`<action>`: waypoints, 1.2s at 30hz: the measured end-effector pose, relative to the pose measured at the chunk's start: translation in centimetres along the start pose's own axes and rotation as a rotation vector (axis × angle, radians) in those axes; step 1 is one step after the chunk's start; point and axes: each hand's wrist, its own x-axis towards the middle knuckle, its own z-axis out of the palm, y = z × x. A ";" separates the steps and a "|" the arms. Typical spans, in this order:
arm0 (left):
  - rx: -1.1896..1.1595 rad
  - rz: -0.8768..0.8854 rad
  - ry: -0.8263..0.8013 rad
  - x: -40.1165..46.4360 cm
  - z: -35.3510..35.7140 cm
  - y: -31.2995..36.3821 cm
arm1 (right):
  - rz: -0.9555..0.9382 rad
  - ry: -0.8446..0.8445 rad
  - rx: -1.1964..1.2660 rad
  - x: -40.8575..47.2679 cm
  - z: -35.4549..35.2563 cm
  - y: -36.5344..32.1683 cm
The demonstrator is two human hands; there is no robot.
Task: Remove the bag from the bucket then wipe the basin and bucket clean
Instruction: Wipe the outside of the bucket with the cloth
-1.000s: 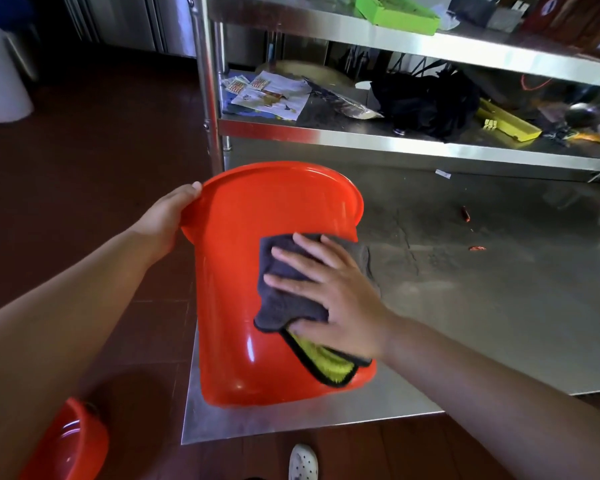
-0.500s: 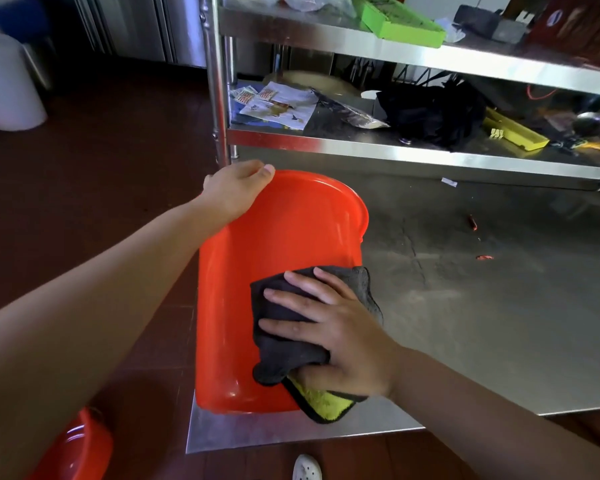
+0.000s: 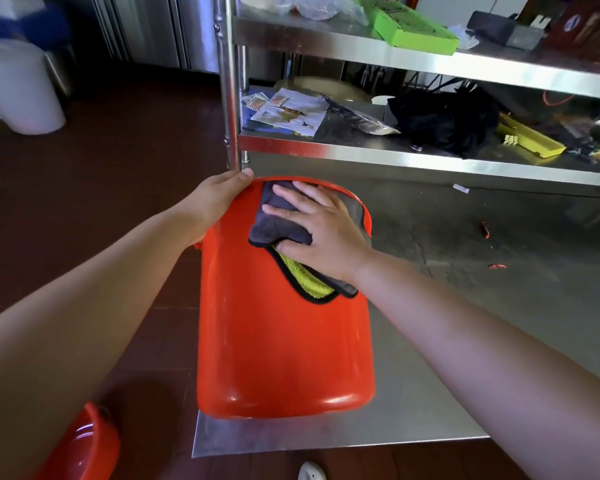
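Wiping near the rim: right hand (image 3: 321, 233) lies flat, fingers spread and straight, pressing a grey cloth (image 3: 279, 223) against the outer wall of the orange bucket (image 3: 284, 348). Cloth has a yellow-green underside and black edging, folded over, lower corner hanging just below the palm. Left hand (image 3: 219, 199) grips the bucket rim at the upper left, fingers curled over the edge, thumb side toward the shelf post (image 3: 230, 81). Bucket is tilted, mouth pointing away from the camera, base toward the viewer, resting on the near left corner of the steel table (image 3: 499, 306). No bag visible on the bucket from this side; inside is hidden. Orange basin (image 3: 84, 445) sits at lower left beyond the table edge, partly cut by the frame and by the left forearm, probably on the floor, hard to tell. Two small red scraps (image 3: 486, 231) lie on the table to the right, well apart from the bucket. Lower shelf (image 3: 361, 152) behind carries papers (image 3: 288, 110), a silver packet (image 3: 357, 117), a black bundle (image 3: 444, 121) and a yellow tray (image 3: 530, 140). Upper shelf holds a green tray (image 3: 413, 27). White bin (image 3: 21, 88) stands on the dark floor far left. White shoe tip (image 3: 310, 471) shows at the bottom edge.
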 end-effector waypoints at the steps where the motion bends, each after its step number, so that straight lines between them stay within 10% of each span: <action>1: 0.006 0.004 -0.002 -0.2 -0.2 -0.2 | -0.017 0.000 -0.018 -0.6 0.1 -0.6; 19: -0.017 -0.120 0.098 0.0 -4.0 -2.1 | -0.229 -0.052 0.084 -11.4 1.8 -4.1; 36: -0.195 -0.162 0.027 0.6 0.2 -5.6 | 0.041 -0.036 -0.050 -5.2 -2.0 2.2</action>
